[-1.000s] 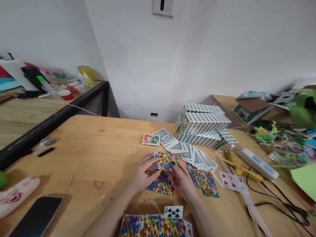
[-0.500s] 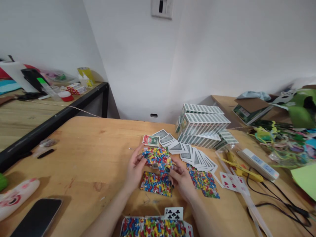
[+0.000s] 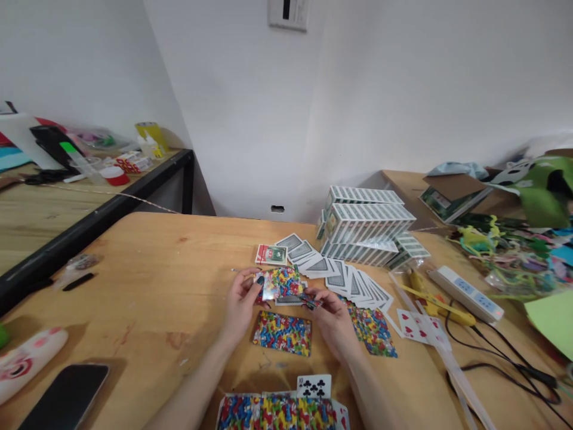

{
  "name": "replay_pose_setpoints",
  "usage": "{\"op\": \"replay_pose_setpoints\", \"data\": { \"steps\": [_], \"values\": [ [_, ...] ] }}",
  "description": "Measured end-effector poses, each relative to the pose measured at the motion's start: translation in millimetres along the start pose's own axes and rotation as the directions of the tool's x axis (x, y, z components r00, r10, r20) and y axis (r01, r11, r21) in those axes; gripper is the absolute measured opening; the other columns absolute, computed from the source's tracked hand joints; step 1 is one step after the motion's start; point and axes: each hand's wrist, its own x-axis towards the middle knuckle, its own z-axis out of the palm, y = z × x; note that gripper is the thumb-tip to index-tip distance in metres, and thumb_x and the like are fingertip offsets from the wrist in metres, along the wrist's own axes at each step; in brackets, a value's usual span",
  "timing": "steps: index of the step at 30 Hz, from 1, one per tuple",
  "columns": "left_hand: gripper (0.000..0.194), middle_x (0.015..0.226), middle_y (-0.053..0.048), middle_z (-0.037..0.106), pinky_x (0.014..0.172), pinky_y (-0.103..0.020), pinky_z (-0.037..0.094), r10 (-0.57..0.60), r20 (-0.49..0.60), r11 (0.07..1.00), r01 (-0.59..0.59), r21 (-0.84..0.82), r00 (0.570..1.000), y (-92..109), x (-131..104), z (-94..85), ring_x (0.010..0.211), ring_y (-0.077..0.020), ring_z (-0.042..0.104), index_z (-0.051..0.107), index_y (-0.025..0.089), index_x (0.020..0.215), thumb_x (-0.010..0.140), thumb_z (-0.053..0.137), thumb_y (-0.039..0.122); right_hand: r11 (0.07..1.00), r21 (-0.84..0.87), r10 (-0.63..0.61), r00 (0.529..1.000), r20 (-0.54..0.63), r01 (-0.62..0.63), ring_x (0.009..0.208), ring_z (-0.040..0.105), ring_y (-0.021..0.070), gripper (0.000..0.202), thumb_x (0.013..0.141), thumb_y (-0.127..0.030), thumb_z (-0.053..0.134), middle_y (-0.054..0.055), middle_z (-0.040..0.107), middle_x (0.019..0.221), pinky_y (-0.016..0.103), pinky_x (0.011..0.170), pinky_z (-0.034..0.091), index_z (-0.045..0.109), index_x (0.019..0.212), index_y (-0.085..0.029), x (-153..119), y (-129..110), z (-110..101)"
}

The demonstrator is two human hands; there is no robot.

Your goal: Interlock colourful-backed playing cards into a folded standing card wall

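Between its thumb and fingers, my left hand (image 3: pixel 242 301) pinches a colourful patterned card (image 3: pixel 283 283), held roughly level above the table. My right hand (image 3: pixel 330 313) grips a second patterned card (image 3: pixel 310 300), tilted nearly edge-on beside the first. Under the hands lies another patterned card (image 3: pixel 282 333) flat on the wood. More patterned cards (image 3: pixel 378 331) rest to the right of my right hand. Near the bottom edge is a row of patterned cards (image 3: pixel 278 413), with a ten of clubs (image 3: pixel 314 386) showing behind it.
Grey-backed playing cards (image 3: pixel 353 283) fan out before stacked striped card boxes (image 3: pixel 369 221). A card box (image 3: pixel 271 254) sits beyond my hands. Rightward are heart cards (image 3: pixel 418 327), a yellow glue gun (image 3: pixel 436 307), a power strip (image 3: pixel 468 292) and cables. A phone (image 3: pixel 67 394) lies left.
My hands have drawn slightly apart, separating the two patterned cards. The card in my right hand has turned from facing up to nearly edge-on. The view has shifted a little.
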Motion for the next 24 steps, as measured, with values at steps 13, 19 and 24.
{"op": "replay_pose_setpoints", "data": {
  "steps": [13,19,24],
  "values": [
    [0.034,0.078,-0.005,0.068,0.052,-0.018,0.051,-0.245,0.137,0.929,0.273,-0.251,0.960,1.0,1.8,-2.7,0.058,-0.0110,0.063,0.061,0.013,0.104,0.070,0.061,0.017,0.997,0.031,0.076,0.974,-0.212,-0.071,0.050,0.053,0.0072,0.033,0.063,-0.027,0.072,-0.003,0.065,0.076,0.016,0.040,0.041,0.062,0.095,-0.024,1.7,-2.1,-1.9],
    [0.027,0.077,-0.005,0.069,0.051,-0.014,0.052,-0.346,0.129,0.878,0.369,-0.305,0.929,0.6,7.6,-6.6,0.059,-0.0094,0.064,0.062,0.013,0.103,0.078,0.052,0.013,0.986,0.115,0.136,0.979,-0.149,-0.119,0.049,0.055,0.0091,0.025,0.064,-0.027,0.069,0.001,0.068,0.077,0.019,0.040,0.041,0.068,0.088,-0.020,3.2,-7.6,-3.9],
    [0.023,0.073,-0.005,0.069,0.050,-0.013,0.053,-0.384,0.142,0.866,0.410,-0.288,0.912,0.6,10.6,-7.3,0.058,-0.0096,0.064,0.064,0.011,0.100,0.081,0.050,0.013,0.968,0.185,0.185,0.980,-0.080,-0.168,0.047,0.054,0.0093,0.028,0.068,-0.031,0.067,0.005,0.069,0.078,0.021,0.043,0.042,0.067,0.092,-0.018,5.3,-7.1,-5.7]
  ]
}}
